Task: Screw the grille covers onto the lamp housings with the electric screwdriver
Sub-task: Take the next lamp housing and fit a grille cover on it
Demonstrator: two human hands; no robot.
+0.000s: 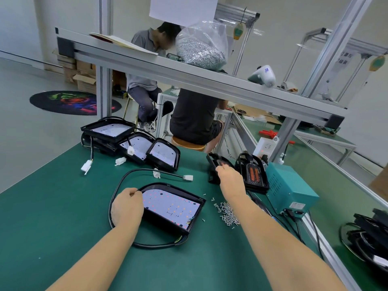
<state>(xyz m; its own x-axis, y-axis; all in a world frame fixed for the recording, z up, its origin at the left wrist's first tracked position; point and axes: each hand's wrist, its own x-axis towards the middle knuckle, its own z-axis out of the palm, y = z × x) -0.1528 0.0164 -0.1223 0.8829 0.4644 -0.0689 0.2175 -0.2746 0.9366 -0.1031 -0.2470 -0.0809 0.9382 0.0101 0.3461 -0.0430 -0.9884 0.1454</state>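
Note:
A black lamp housing [174, 208] with a white LED board lies on the green mat in front of me, its black cable looped around it. My left hand [127, 206] grips the housing's left rim. My right hand [230, 177] reaches forward and holds a black grille cover [213, 164] that stands on edge behind it. A second grille cover [254, 173] with an orange insert leans just right of it. A pile of small silver screws [227, 213] lies right of the housing. The electric screwdriver is mostly hidden under my right forearm.
Several more open housings [134, 141] with white connectors sit at the mat's far edge. A teal power supply box [290, 187] stands at the right, cables trailing from it. More black parts [371, 236] are stacked at far right. Two people sit beyond the bench frame.

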